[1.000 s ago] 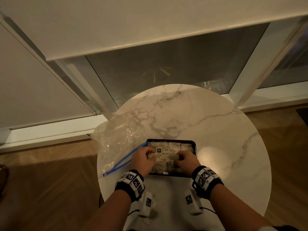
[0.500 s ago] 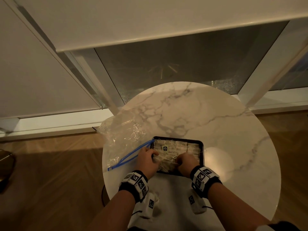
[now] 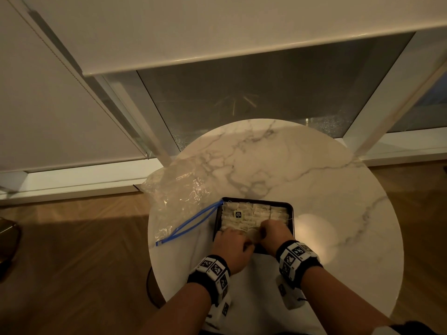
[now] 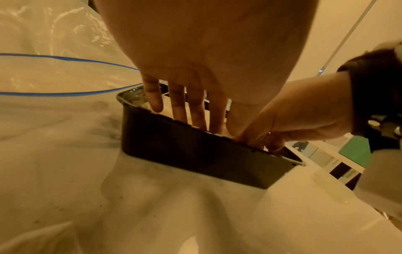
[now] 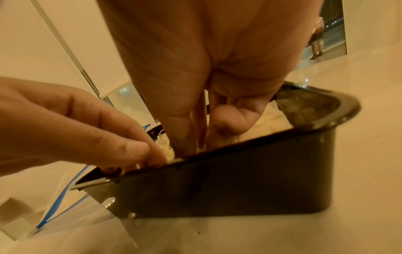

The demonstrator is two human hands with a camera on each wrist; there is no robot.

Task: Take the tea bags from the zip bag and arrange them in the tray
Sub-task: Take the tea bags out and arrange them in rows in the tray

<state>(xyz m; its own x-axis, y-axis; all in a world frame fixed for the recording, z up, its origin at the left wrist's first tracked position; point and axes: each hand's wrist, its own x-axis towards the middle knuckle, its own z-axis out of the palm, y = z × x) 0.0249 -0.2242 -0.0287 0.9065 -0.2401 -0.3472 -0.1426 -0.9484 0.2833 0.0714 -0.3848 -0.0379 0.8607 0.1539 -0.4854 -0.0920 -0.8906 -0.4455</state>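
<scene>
A black tray [image 3: 291, 213] stands on the round marble table [image 3: 290, 170], packed with pale tea bags [image 3: 256, 212]. Both hands meet at its near edge. My left hand [image 3: 228, 232] reaches straight fingers [image 4: 196, 113] down among the tea bags behind the near wall [image 4: 195, 154]. My right hand [image 3: 262, 232] pinches a tea bag [image 3: 254, 235] between thumb and forefinger [image 5: 180, 134], its other fingers curled. The clear zip bag [image 3: 179, 199] with a blue zip lies open and crumpled left of the tray, touching its far left corner.
The table's near edge is just behind my wrists, and the zip bag overhangs the left edge. Bare marble [image 3: 321, 233] lies right of and beyond the tray. Wooden floor [image 3: 72, 250] surrounds the table; a window with a blind stands behind it.
Both hands have drawn back to the tray's near edge and come together. The left hand left the tray's left side near the zip bag. The head view shifted slightly.
</scene>
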